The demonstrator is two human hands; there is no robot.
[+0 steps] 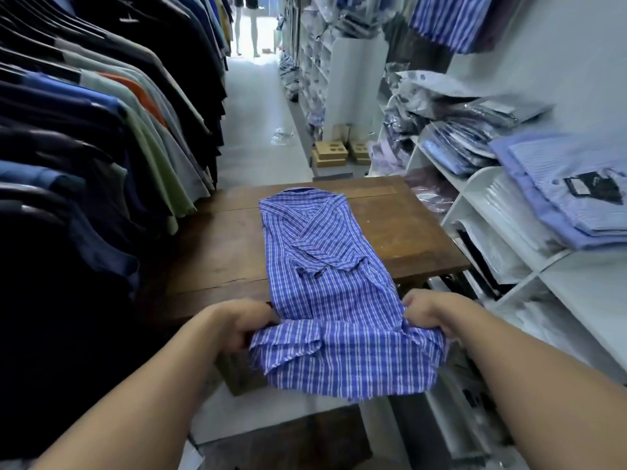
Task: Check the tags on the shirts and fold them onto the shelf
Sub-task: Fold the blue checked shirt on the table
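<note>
1. Both hands held the shirt's near hem: the left hand [242, 322] gripped one corner, the right hand [425, 315] pinched the other.
2. The blue checked shirt [322, 266] lay lengthwise on the wooden bench [407, 228], collar far, its hem lifted off the near edge.
3. Folded striped shirts [573, 188] sat on the white shelf [587, 286] to the right.

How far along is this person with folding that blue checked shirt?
Done: the blue checked shirt lies on the wooden table, sleeves folded in. In hand: the left hand and right hand grip its hem end. Left: folding it up and moving it to the white shelf.
</note>
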